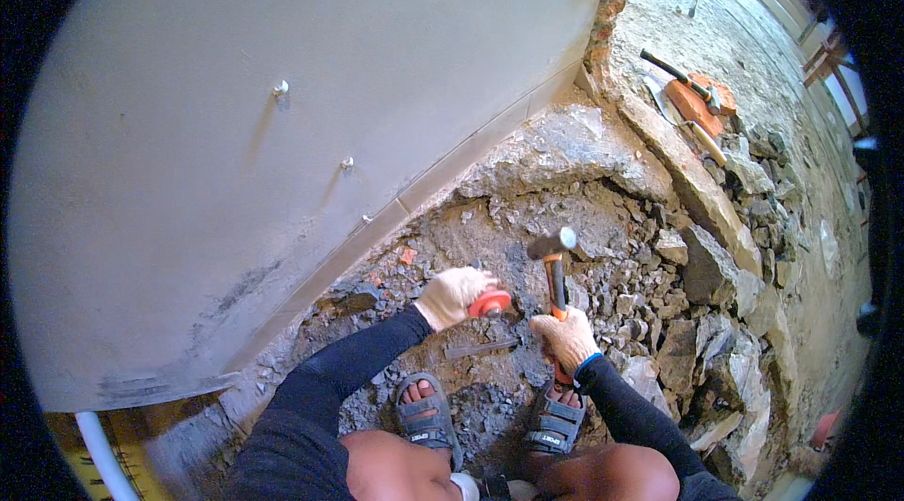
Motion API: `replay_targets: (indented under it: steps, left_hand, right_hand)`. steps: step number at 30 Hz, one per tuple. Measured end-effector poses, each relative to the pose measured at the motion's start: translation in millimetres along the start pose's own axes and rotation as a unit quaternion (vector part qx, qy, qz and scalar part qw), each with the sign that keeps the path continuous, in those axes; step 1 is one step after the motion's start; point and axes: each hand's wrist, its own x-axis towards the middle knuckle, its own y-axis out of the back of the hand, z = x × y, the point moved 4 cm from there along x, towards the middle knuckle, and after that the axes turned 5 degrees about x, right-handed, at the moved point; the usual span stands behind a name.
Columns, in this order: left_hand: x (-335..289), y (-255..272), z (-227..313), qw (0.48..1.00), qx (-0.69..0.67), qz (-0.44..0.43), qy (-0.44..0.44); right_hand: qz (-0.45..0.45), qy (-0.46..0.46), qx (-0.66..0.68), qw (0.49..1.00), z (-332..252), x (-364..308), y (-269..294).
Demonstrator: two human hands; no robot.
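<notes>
My left hand (454, 297), in a pale work glove, is closed around a chisel with a round red hand guard (489, 303); most of its shaft is hidden. To its right, my gloved right hand (567, 341) grips a hammer (557, 282) by its black-and-orange handle. The hammer's metal head (552, 243) is raised, ahead of and to the right of the guard, apart from it. Below the left hand lies a narrow flat bar (481, 347) on the rubble. Broken ground (508, 218) with stone chips spreads around both hands.
A grey wall (311, 58) rises at the left and far side. Concrete chunks (706, 266) are heaped at the right. Beyond them, a second hammer (683, 77) rests on an orange brick (695, 107), beside a wooden-handled trowel (706, 143). A white pipe (102, 454) stands at lower left.
</notes>
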Motion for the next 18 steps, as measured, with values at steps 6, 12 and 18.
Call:
replay_targets:
  steps: [6,12,18]
  left_hand:
    - [8.4,-2.8,-24.0,0.991,0.080,0.074,0.074]
    - [47.7,-1.2,-69.3,0.979,0.048,0.069,0.184]
    - [47.2,-38.9,1.4,0.975,-0.194,0.036,0.103]
  right_hand:
    - [-0.021,-0.098,-0.015,0.995,49.6,7.9,-3.5]
    - [-0.031,-0.102,-0.004,0.994,59.5,13.0,0.1]
    - [-0.047,-0.099,-0.020,0.994,63.0,16.4,5.2]
